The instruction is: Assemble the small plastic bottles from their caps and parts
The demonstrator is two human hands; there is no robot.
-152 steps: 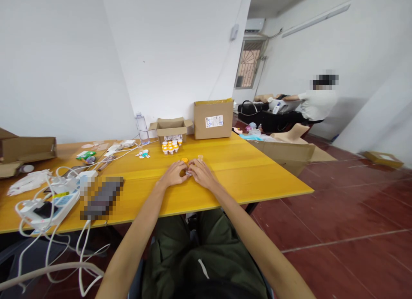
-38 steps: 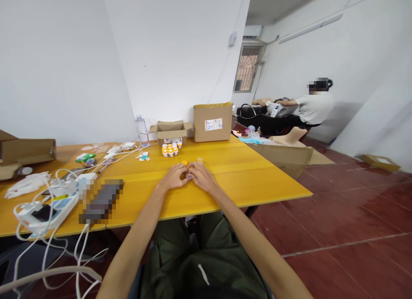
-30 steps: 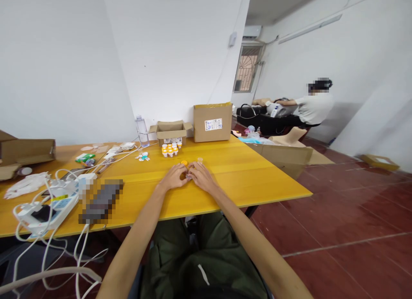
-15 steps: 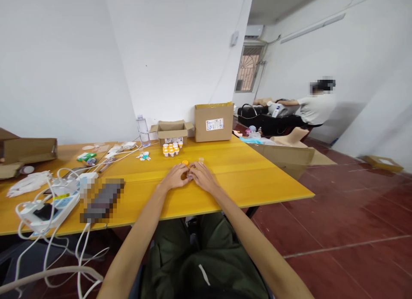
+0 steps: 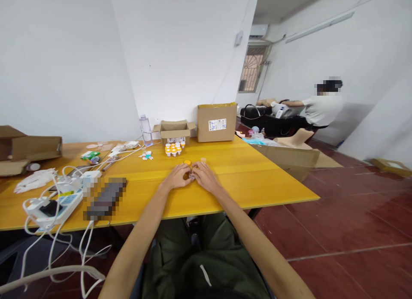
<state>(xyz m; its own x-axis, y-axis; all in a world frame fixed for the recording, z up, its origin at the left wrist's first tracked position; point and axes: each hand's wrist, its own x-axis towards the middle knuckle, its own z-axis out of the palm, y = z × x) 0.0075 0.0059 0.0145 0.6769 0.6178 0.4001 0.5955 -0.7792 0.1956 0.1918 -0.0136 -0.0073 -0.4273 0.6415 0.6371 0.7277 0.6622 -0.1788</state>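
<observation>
My left hand (image 5: 174, 178) and my right hand (image 5: 203, 176) rest together on the yellow table (image 5: 251, 179), fingertips meeting around a tiny pale item (image 5: 192, 176) too small to name. Both hands have their fingers curled in a pinch. An orange cap (image 5: 187, 162) and a small clear cup (image 5: 203, 160) lie just beyond the fingertips. Further back stands a cluster of small white bottles with orange caps (image 5: 174, 149).
Behind the bottles sit an open carton (image 5: 174, 130), a taller closed carton (image 5: 216, 122) and a water bottle (image 5: 146, 130). Chargers, white cables (image 5: 51, 200) and a dark blurred object (image 5: 104, 197) crowd the left. A person (image 5: 322, 109) works at the far right.
The hands stay pinched together in the same spot on the table. Only the camera view has shifted slightly, so everything sits a little further right in the picture.
</observation>
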